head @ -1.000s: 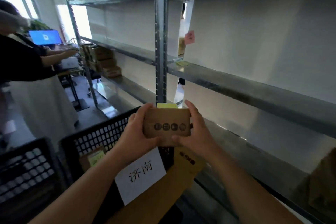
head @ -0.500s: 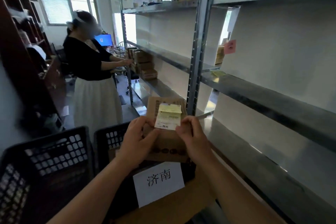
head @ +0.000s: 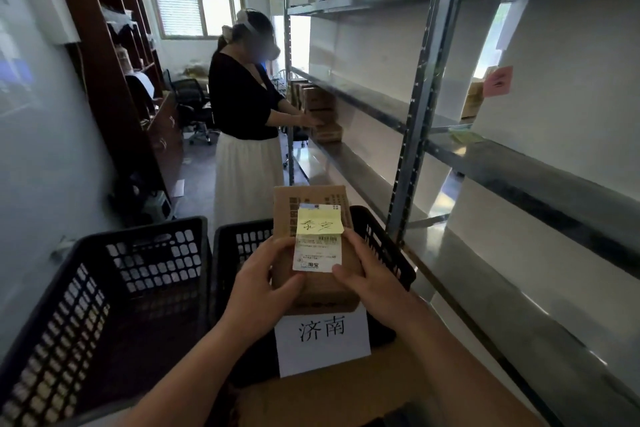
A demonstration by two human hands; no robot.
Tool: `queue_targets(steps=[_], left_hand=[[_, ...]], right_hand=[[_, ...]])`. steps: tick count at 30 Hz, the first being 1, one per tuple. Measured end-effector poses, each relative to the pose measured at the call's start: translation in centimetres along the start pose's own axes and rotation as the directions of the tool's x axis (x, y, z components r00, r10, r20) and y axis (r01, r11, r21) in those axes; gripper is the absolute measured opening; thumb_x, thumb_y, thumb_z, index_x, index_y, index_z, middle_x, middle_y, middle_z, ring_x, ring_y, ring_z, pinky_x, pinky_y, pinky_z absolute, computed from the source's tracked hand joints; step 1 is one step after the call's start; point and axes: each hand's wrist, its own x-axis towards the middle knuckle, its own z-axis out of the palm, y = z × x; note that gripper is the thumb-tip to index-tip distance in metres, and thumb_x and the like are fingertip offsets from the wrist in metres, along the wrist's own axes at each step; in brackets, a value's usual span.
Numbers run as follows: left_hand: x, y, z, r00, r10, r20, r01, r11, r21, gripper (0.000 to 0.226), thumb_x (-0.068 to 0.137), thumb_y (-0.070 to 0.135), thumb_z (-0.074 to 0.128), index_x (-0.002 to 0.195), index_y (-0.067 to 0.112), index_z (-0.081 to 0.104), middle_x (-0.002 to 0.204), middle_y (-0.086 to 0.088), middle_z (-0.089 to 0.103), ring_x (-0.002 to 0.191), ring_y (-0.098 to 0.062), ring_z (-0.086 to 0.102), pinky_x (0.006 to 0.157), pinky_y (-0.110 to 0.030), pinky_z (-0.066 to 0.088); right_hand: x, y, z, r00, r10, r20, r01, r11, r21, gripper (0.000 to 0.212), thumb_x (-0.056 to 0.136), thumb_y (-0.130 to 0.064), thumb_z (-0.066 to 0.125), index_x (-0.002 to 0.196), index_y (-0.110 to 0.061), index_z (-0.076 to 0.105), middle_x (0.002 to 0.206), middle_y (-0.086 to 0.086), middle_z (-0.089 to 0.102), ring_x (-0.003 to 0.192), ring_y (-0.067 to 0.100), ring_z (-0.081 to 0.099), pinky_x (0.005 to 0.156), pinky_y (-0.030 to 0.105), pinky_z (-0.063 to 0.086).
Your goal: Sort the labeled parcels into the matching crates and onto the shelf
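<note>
Both hands clamped on a cardboard parcel [head: 313,274]: left hand [head: 258,282] with fingers [head: 289,284] curled round its left edge, right hand [head: 372,279] pinching the right edge. Held upright just above the crate [head: 384,239] tagged 济南 [head: 322,334]. Yellow note [head: 319,225] above the fingers reads 泰安, so probably no match here. Best to keep thumbs off the label, confirm the characters, then check the left crate [head: 104,288] or shelf [head: 485,291].
</note>
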Motion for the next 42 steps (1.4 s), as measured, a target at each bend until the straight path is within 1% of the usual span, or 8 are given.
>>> queue_targets(steps=[8, 12, 19, 23, 28, 32, 36, 42], left_hand=[[-0.4, -1.7, 0.6, 0.998, -0.01, -0.064, 0.009, 1.0, -0.021, 0.055, 0.085, 0.021, 0.072, 0.127, 0.05, 0.053, 0.13, 0.029, 0.051, 0.12, 0.001, 0.052, 0.094, -0.032, 0.056], [-0.1, -2.9, -0.5, 0.997, -0.032, -0.065, 0.032, 0.999, -0.009, 0.053, 0.086, 0.028, 0.07, 0.127, 0.056, 0.05, 0.127, 0.04, 0.048, 0.119, 0.006, 0.051, 0.089, -0.025, 0.056], [0.8, -6.6, -8.3, 0.976, -0.084, -0.199, 0.103, 0.991, 0.088, 0.046, 0.088, 0.04, 0.07, 0.122, 0.062, 0.048, 0.117, 0.052, 0.045, 0.109, 0.024, 0.044, 0.082, -0.018, 0.047], [0.5, -10.3, -15.0, 0.968, -0.085, -0.236, 0.122, 0.981, 0.149, 0.046, 0.088, 0.041, 0.072, 0.126, 0.054, 0.05, 0.116, 0.053, 0.045, 0.109, 0.024, 0.045, 0.074, -0.002, 0.044], [-0.5, -16.9, -23.5, 0.959, -0.165, -0.231, 0.207, 0.964, 0.169, 0.047, 0.088, 0.045, 0.072, 0.127, 0.055, 0.048, 0.116, 0.049, 0.049, 0.11, 0.024, 0.045, 0.073, 0.001, 0.044], [-1.6, -22.5, -28.7, 0.959, -0.213, -0.188, 0.25, 0.946, 0.205, 0.051, 0.084, 0.056, 0.071, 0.129, 0.057, 0.046, 0.121, 0.052, 0.045, 0.112, 0.024, 0.045, 0.073, 0.003, 0.043], [-2.4, -27.9, -31.6, 0.933, -0.339, -0.119, 0.359, 0.901, 0.244, 0.061, 0.073, 0.074, 0.065, 0.129, 0.063, 0.043, 0.118, 0.043, 0.052, 0.106, 0.008, 0.057, 0.077, -0.019, 0.055], [-2.6, -32.7, -31.4, 0.895, -0.445, -0.025, 0.437, 0.867, 0.239, 0.058, 0.079, 0.052, 0.075, 0.123, 0.064, 0.039, 0.111, 0.049, 0.045, 0.103, 0.022, 0.048, 0.073, -0.01, 0.041]], right_hand=[[1.9, 1.4, 0.4, 0.995, -0.092, 0.042, 0.093, 0.995, -0.023, 0.065, 0.092, -0.054, 0.066, 0.13, -0.087, 0.025, 0.133, -0.04, 0.044, 0.125, -0.002, 0.052, 0.099, 0.029, 0.055], [3.2, 1.5, 1.6, 0.994, -0.093, 0.055, 0.095, 0.995, -0.034, 0.066, 0.095, -0.051, 0.067, 0.126, -0.089, 0.023, 0.136, -0.034, 0.045, 0.13, 0.002, 0.051, 0.101, 0.026, 0.052], [8.1, -2.5, 9.2, 0.983, -0.13, 0.131, 0.136, 0.99, -0.043, 0.063, 0.085, -0.064, 0.064, 0.127, -0.088, 0.024, 0.147, -0.027, 0.046, 0.136, 0.003, 0.047, 0.116, 0.037, 0.044], [11.5, -4.7, 16.1, 0.969, -0.148, 0.197, 0.161, 0.985, -0.054, 0.077, 0.08, -0.073, 0.061, 0.147, -0.073, 0.023, 0.158, -0.022, 0.04, 0.142, 0.009, 0.042, 0.12, 0.044, 0.04], [15.6, -6.0, 26.0, 0.952, -0.101, 0.288, 0.13, 0.988, -0.081, 0.08, 0.089, -0.067, 0.065, 0.155, -0.062, 0.019, 0.163, -0.017, 0.035, 0.143, 0.011, 0.041, 0.119, 0.041, 0.04], [18.2, -6.0, 32.3, 0.936, -0.032, 0.352, 0.066, 0.994, -0.087, 0.081, 0.089, -0.059, 0.073, 0.148, -0.069, 0.018, 0.157, -0.023, 0.037, 0.134, 0.005, 0.045, 0.102, 0.021, 0.043], [19.9, -4.3, 37.2, 0.92, 0.056, 0.388, -0.01, 0.993, -0.119, 0.091, 0.088, -0.052, 0.079, 0.157, -0.058, 0.02, 0.158, -0.018, 0.04, 0.136, 0.008, 0.045, 0.111, 0.029, 0.043], [21.1, -0.7, 41.7, 0.898, 0.19, 0.398, -0.156, 0.981, -0.114, 0.096, 0.087, -0.04, 0.084, 0.159, -0.054, 0.023, 0.151, -0.019, 0.045, 0.136, 0.006, 0.043, 0.106, 0.024, 0.042]])
